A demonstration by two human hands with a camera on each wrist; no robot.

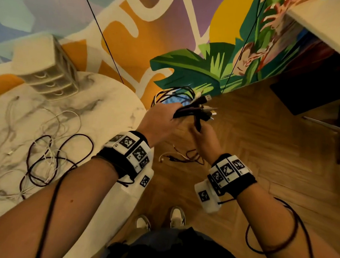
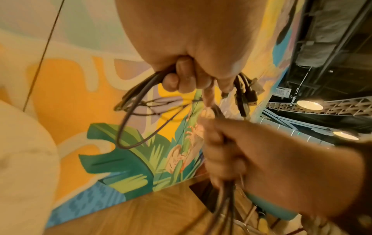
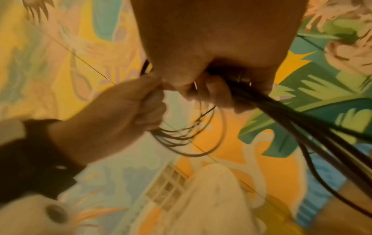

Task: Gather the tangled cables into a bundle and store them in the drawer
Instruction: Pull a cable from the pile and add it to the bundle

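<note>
Gathering goes best if the left hand (image 1: pixel 161 120), fisted round the looped cable bundle (image 1: pixel 193 108) at 12 o'clock, holds firm while the right hand (image 1: pixel 205 140), gripping the trailing strands, feeds them up; more cables (image 1: pixel 47 158) lie on the surface (image 1: pixel 107 110), drawer unit (image 1: pixel 49 73) at 10 o'clock.

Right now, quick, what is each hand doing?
Left hand: closed round the cable bundle.
Right hand: closed round the same cable bundle, lower down.

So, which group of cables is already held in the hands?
The dark cable bundle with USB plugs: the left hand and the right hand grip it above the floor. The white and black cables lie loose on the marble table.
</note>
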